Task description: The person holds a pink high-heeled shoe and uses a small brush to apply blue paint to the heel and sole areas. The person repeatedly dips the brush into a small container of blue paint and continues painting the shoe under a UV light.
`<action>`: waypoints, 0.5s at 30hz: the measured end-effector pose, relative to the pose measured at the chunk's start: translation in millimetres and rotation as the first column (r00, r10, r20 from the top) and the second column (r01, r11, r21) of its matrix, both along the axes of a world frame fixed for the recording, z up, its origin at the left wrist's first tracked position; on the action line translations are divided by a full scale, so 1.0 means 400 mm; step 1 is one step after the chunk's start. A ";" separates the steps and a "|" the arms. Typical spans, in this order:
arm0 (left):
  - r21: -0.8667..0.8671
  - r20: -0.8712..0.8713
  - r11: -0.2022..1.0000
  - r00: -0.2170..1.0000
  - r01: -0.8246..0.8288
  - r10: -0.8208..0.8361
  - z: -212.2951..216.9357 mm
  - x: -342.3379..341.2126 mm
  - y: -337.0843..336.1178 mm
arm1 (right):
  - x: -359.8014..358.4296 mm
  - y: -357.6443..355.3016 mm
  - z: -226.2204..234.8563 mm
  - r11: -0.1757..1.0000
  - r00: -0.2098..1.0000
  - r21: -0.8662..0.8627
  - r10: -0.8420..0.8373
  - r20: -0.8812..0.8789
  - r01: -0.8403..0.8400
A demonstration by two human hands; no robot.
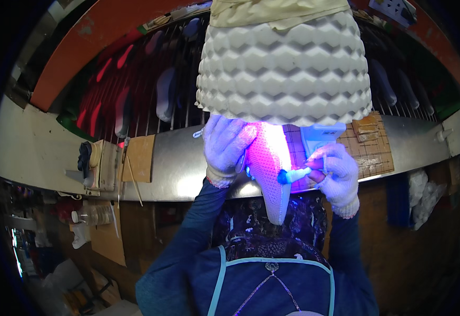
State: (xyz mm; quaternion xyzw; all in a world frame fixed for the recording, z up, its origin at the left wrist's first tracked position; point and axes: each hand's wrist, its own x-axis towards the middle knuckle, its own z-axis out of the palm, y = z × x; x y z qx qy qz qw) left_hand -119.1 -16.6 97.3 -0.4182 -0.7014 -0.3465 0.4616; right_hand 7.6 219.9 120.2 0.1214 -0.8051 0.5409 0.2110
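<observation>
My left hand (223, 145), in a white knit glove, is closed on the side of a mesh shoe upper (269, 174). Under purple and pink light, the upper points its narrow end down toward my lap. Between the gloved fingers of my right hand (340, 176) is a small brush (297, 174) with a pale handle. Its dark blue-looking bristles touch the right edge of the upper. Part of the upper's far end is hidden beneath a white honeycomb-patterned shade (285, 68) hanging just above my hands.
Behind the metal bench (175, 163), a barred rack carries several sole-shaped pieces (165, 95). Right of the upper stand a pale blue-lit container (322, 138) and a grid-lined board (375, 152) with yellowish blocks (366, 128). Thin sticks (134, 181) and a brown board (138, 158) lie left.
</observation>
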 end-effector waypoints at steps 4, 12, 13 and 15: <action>0.045 0.004 0.999 1.000 -0.025 0.025 -0.001 0.002 0.023 | -0.026 -0.017 -0.030 0.972 1.000 -0.236 0.008 -0.020 -0.013; 0.072 0.026 0.989 0.991 -0.133 0.131 -0.050 -0.016 0.043 | -0.016 -0.054 -0.052 0.890 0.931 -0.389 -0.096 0.351 0.239; 0.060 0.035 0.986 0.988 -0.154 0.152 -0.059 -0.021 0.041 | -0.001 -0.058 -0.051 0.876 0.910 -0.407 -0.082 0.406 0.260; 0.034 0.038 0.982 0.982 -0.188 0.187 -0.074 -0.031 0.033 | 0.037 -0.057 -0.043 0.875 0.893 -0.407 -0.059 0.445 0.261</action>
